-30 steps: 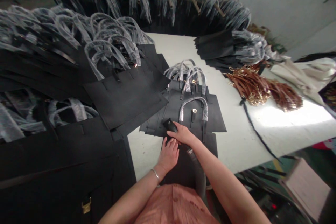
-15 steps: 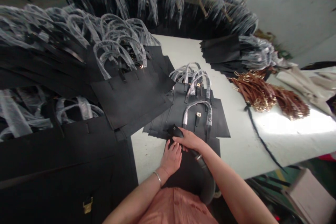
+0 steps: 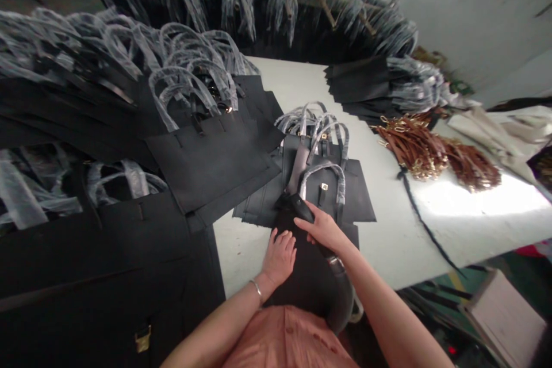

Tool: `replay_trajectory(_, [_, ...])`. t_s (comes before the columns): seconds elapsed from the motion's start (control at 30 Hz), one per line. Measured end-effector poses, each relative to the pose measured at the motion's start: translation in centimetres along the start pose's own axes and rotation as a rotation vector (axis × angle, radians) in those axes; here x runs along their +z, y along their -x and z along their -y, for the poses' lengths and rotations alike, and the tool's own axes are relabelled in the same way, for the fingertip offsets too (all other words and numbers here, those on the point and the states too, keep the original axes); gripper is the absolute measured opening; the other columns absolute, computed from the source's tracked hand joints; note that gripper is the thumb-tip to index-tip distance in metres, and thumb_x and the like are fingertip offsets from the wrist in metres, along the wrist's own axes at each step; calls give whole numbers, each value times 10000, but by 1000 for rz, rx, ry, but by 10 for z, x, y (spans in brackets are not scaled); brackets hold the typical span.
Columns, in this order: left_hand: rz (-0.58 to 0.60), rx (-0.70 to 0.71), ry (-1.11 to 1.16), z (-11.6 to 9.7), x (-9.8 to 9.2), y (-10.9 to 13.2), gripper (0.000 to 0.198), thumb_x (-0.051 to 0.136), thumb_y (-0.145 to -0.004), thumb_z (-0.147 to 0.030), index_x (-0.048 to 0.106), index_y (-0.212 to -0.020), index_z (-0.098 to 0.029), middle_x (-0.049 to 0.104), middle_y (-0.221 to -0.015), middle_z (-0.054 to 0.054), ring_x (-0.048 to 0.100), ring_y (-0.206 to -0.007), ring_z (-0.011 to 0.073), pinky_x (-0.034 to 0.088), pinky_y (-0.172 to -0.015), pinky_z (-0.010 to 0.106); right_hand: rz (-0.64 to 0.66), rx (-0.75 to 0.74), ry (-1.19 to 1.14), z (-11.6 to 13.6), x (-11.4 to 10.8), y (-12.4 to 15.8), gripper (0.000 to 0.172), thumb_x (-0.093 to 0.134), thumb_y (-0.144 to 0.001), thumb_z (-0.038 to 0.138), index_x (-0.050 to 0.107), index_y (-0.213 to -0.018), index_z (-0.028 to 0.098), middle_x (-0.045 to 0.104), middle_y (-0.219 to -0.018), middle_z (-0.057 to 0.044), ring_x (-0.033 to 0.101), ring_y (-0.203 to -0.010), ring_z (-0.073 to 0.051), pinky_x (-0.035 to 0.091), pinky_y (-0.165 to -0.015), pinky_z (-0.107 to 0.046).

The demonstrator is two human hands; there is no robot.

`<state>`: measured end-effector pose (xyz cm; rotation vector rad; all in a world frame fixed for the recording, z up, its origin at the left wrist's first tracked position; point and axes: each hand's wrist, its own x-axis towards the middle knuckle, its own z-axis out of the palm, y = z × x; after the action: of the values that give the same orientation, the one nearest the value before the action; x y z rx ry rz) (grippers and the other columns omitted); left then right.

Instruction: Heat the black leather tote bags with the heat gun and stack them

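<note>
My right hand (image 3: pixel 324 230) is closed round a black tool handle (image 3: pixel 297 207) with a thick hose (image 3: pixel 342 293) trailing back under my arm. The tool's long flat nozzle (image 3: pixel 299 167) points away over a stack of flat black bag panels (image 3: pixel 353 198) with plastic-wrapped handles (image 3: pixel 321 175). My left hand (image 3: pixel 279 254) lies flat, fingers spread, on a black panel (image 3: pixel 302 276) at the table's near edge, just left of the tool. A thin bracelet is on my left wrist.
Large piles of black bag panels (image 3: pixel 207 161) with wrapped handles cover the left side. More panels (image 3: pixel 366 83) lie at the back. Brown straps with gold clasps (image 3: pixel 414 146) lie on the white table (image 3: pixel 431 224) at right. A black cord (image 3: pixel 420 218) runs across it.
My right hand has tilted the tool up, so its long nozzle now shows pointing over the bag stack. The left hand stays flat on the near panel.
</note>
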<state>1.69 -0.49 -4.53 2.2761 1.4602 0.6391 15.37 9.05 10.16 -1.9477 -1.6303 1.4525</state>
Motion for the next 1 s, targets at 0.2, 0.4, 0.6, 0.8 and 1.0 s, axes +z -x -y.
replay_trajectory(0.2, [-288, -460, 356, 26, -11, -38, 363, 471, -912, -139, 499, -1273, -151, 550, -1265, 166, 625, -1031, 222, 544, -927, 430, 48, 29, -21, -22, 5, 25, 686, 669, -839, 344, 442, -1475, 226, 627, -585, 50, 614, -446, -121, 491, -432, -195])
replay_trajectory(0.4, [-170, -601, 493, 56, -30, -80, 174, 602, -798, -104, 658, -942, -185, 646, -860, 53, 644, -863, 217, 521, -895, 416, 55, 22, -65, -22, 16, 28, 690, 673, -838, 326, 437, -1481, 252, 624, -573, 59, 614, -443, -111, 491, -434, -178])
replay_trajectory(0.6, [-65, -647, 727, 63, -27, -78, 120, 587, -804, -239, 658, -873, -171, 669, -756, 27, 632, -572, 147, 518, -568, 277, 74, 22, -73, -24, 17, 25, 697, 673, -831, 317, 432, -1484, 269, 660, -629, 42, 625, -456, -116, 499, -428, -185])
replay_trajectory(0.8, [36, -685, 950, 61, -28, -67, 322, 670, -714, -417, 647, -866, -134, 604, -529, -12, 579, -467, 133, 473, -469, 237, 10, -14, -192, -22, 25, 14, 686, 679, -823, 361, 454, -1464, 268, 667, -684, 29, 609, -454, -99, 498, -423, -180])
replay_trajectory(1.0, [-46, -763, 872, 63, -32, -61, 378, 629, -731, -420, 626, -979, -135, 612, -601, -7, 578, -488, 147, 460, -469, 254, 57, 5, -170, -42, 23, 36, 739, 733, -787, 360, 462, -1471, 292, 702, -751, 15, 611, -460, -98, 485, -429, -181])
